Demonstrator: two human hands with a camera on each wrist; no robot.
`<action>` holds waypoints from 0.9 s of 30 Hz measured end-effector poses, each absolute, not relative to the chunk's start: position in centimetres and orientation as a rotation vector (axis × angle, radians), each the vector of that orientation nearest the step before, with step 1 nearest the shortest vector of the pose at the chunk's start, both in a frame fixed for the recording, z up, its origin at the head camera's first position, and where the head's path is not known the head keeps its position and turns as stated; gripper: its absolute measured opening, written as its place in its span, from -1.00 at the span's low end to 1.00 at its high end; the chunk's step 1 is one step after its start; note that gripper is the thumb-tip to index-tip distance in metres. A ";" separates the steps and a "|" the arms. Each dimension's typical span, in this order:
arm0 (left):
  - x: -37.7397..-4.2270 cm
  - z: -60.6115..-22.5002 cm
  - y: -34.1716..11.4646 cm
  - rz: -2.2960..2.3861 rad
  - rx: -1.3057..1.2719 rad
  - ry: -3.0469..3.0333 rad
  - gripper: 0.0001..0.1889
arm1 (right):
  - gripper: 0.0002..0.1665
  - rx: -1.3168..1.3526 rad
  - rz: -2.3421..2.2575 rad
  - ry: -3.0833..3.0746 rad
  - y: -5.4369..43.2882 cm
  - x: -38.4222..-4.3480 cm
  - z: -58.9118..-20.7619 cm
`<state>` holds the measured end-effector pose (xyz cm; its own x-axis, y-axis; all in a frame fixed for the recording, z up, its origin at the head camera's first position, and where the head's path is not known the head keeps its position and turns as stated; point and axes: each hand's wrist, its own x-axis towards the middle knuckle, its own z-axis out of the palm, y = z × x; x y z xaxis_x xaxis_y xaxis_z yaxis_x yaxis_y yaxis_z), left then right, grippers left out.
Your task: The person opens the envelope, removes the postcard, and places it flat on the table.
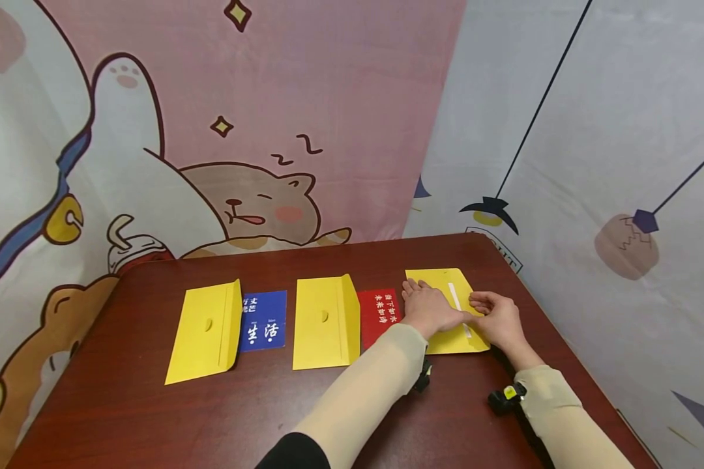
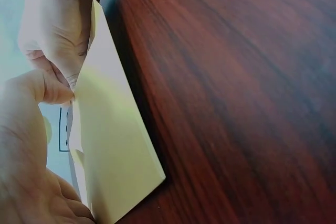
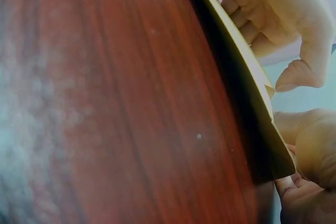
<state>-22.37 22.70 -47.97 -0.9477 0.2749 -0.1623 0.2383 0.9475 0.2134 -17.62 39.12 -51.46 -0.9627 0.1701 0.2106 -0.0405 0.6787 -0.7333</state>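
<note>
A yellow envelope (image 1: 439, 281) with a white strip (image 1: 454, 296) along its flap side lies at the right of the table. My left hand (image 1: 431, 311) rests on it with fingers extended, thumb reaching toward the flap. At the flap's right edge my right hand (image 1: 500, 320) pinches the paper between thumb and fingers. In the left wrist view, the left thumb (image 2: 55, 88) touches the envelope's edge close to the right hand (image 2: 63, 24). The right wrist view shows the envelope edge-on, the right hand (image 3: 315, 153) at its near corner.
Another yellow envelope (image 1: 319, 326) lies mid-table, with a red card (image 1: 378, 312) to its right. Further left is a third yellow envelope (image 1: 202, 332), beside a blue card (image 1: 264, 319). The brown table (image 1: 240, 417) meets printed cloth behind and at right.
</note>
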 end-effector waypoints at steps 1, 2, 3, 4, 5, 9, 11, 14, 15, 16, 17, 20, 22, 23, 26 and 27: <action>-22.4 -48.0 22.7 0.287 0.389 2.913 0.25 | -0.40 -0.101 1.153 -2.632 39.1 -17.6 -51.4; -22.4 -48.0 22.7 0.292 0.389 2.915 0.25 | -0.40 -0.098 1.150 -2.632 39.1 -17.6 -51.4; -22.4 -48.0 22.6 0.298 0.389 2.915 0.26 | -0.41 -0.094 1.149 -2.631 39.1 -17.6 -51.4; -22.3 -48.0 22.6 0.306 0.387 2.917 0.26 | -0.41 -0.089 1.147 -2.631 39.1 -17.6 -51.3; -22.3 -47.9 22.6 0.308 0.390 2.919 0.26 | -0.41 -0.085 1.147 -2.630 39.0 -17.6 -51.3; -22.2 -47.9 22.4 0.319 0.398 2.924 0.27 | -0.42 -0.066 1.137 -2.642 39.0 -17.7 -51.2; -22.1 -47.8 22.4 0.320 0.402 2.926 0.26 | -0.43 -0.052 1.123 -2.655 39.1 -17.7 -51.1; -22.1 -47.9 22.5 0.312 0.405 2.931 0.26 | -0.42 -0.009 1.079 -2.690 39.1 -17.7 -51.0; -22.1 -47.9 22.5 0.306 0.408 2.932 0.26 | -0.42 0.012 1.055 -2.705 39.1 -17.7 -51.0; -22.1 -48.0 22.5 0.297 0.412 2.934 0.26 | -0.41 0.034 1.027 -2.720 39.2 -17.6 -51.0; -22.1 -48.0 22.5 0.287 0.416 2.936 0.26 | -0.39 0.057 0.998 -2.738 39.2 -17.6 -51.0; -22.2 -48.1 22.6 0.254 0.428 2.941 0.26 | -0.36 0.128 0.918 -2.798 39.1 -17.7 -50.9; -22.3 -48.2 22.6 0.237 0.430 2.941 0.26 | -0.34 0.178 0.879 -2.846 39.0 -17.8 -50.7; -22.3 -48.3 22.6 0.236 0.429 2.940 0.26 | -0.34 0.204 0.860 -2.873 38.9 -17.8 -50.7; -22.4 -48.3 22.6 0.237 0.434 2.933 0.26 | -0.32 0.311 0.801 -2.949 38.7 -17.9 -50.6; -22.4 -48.3 22.6 0.242 0.439 2.932 0.24 | -0.32 0.358 0.773 -2.970 38.7 -17.9 -50.5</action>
